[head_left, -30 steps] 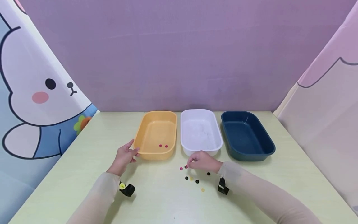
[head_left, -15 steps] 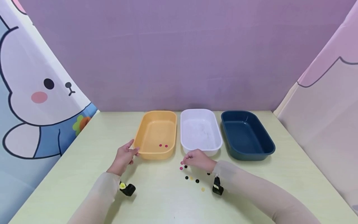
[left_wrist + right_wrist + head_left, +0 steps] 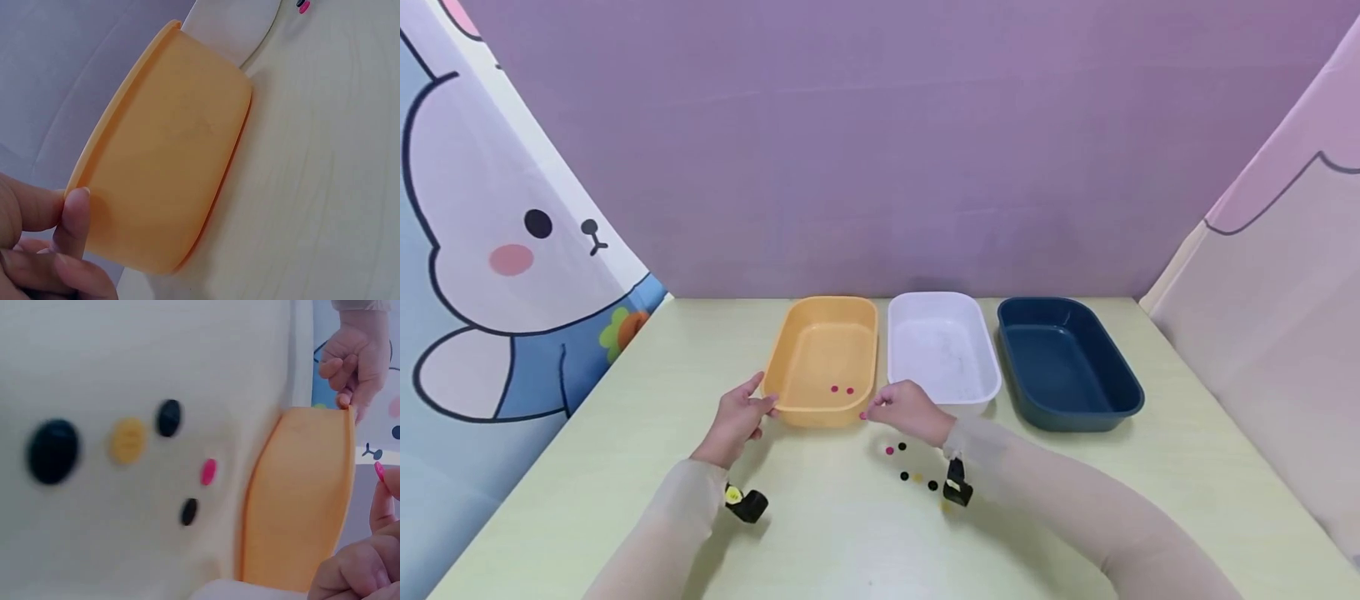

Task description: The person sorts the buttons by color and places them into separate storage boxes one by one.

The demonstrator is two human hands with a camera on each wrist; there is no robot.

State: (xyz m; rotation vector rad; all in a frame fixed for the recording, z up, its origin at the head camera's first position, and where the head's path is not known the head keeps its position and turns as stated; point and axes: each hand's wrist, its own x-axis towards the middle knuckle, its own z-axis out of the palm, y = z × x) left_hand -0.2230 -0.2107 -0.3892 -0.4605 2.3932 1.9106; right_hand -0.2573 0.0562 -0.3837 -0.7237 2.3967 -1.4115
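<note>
My left hand (image 3: 737,421) pinches the near left corner of the orange bin (image 3: 162,144) by its rim, thumb and finger on either side. Between thumb and fingertip my right hand (image 3: 913,410) holds a pink button (image 3: 379,470), just off the bin's near right corner. Two pink buttons (image 3: 834,389) lie inside the orange bin. On the table below my right hand are a pink button (image 3: 890,451), several black buttons (image 3: 905,477) and yellow buttons (image 3: 918,477). The wrist camera and its strap partly cover one yellow button.
A white bin (image 3: 943,358) stands right of the orange one, with a dark blue bin (image 3: 1067,367) beyond it. A purple backdrop (image 3: 887,150) rises behind the pale table (image 3: 820,533). Printed cloths hang on both sides.
My right hand has lifted the pink button off the button group and carried it left and forward to the orange bin. The left hand keeps its hold on the rim.
</note>
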